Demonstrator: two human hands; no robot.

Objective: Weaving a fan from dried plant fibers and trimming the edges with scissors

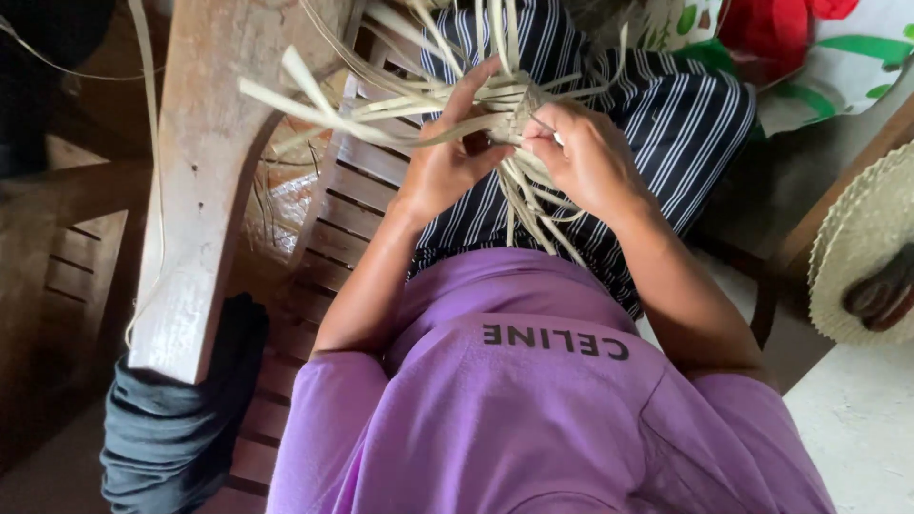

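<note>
Item in hand: small woven piece of pale straw strips (pixel 514 119), partly plaited, held above the lap over striped dark trousers (pixel 666 114); loose strip ends fanning out to the left, upward and downward from the woven centre. Risks, as judged: loose ends slipping out of the plait if the pinch slackens; brittle strips creasing or splitting where bent sharply; long strands on the left snagging on the wooden armrest (pixel 205 181) just beside them; crossing order lost among so many free ends. Left hand (pixel 447 157): partly open, index finger stretched up across the strips, thumb and remaining fingers curled under the woven centre, supporting it. Right hand (pixel 586 157): closed to a pinch, thumb and fingertips gripping one or two strips at the right edge of the weave. Seat: slatted wooden chair (pixel 343 205). Also present: purple shirt (pixel 533 400); dark folded cloth (pixel 176 428) on the slats at lower left; finished pale woven round piece (pixel 857 247), possibly a hat brim, at the right edge, well apart from both hands.
</note>
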